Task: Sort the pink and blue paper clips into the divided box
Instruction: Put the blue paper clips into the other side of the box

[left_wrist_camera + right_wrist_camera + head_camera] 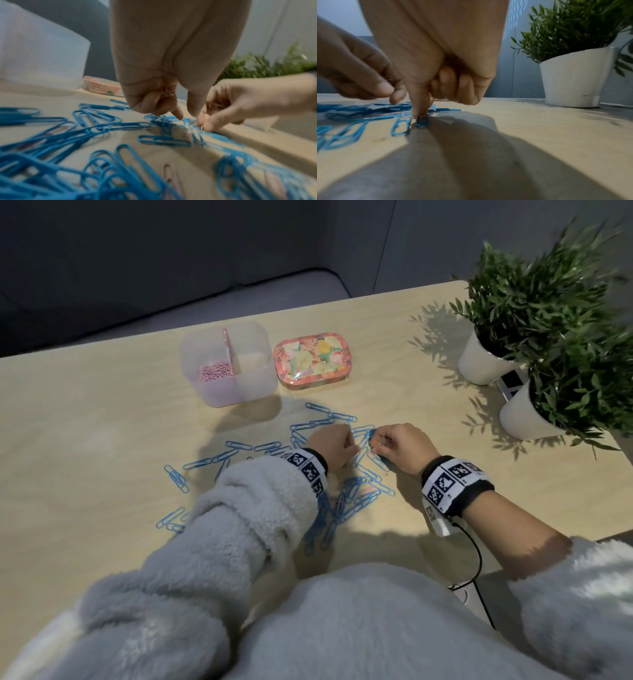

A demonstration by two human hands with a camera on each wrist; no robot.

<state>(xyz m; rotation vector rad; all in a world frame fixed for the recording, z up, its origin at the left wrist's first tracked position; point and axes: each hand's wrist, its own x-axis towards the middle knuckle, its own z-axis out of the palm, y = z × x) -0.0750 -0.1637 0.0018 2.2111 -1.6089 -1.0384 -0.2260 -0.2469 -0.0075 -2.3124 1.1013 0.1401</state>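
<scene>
Many blue paper clips (239, 451) lie scattered on the wooden table, with a few pink ones (340, 503) mixed in. The translucent divided box (255, 378) stands behind them; its left compartment holds pink clips (214, 371). Both hands meet over the pile. My left hand (349, 440) keeps a small bunch of pink clips (167, 92) in its curled fingers, while its index finger and thumb point down at the pile. My right hand (375, 445) pinches a pale pink clip (406, 114) against the table, its other fingers curled.
A floral tin (311, 361) sits right of the box. Two white potted plants (486, 364) (527, 412) stand at the right edge, with a small marker card (510, 383) between them. The table's near edge is just under my arms.
</scene>
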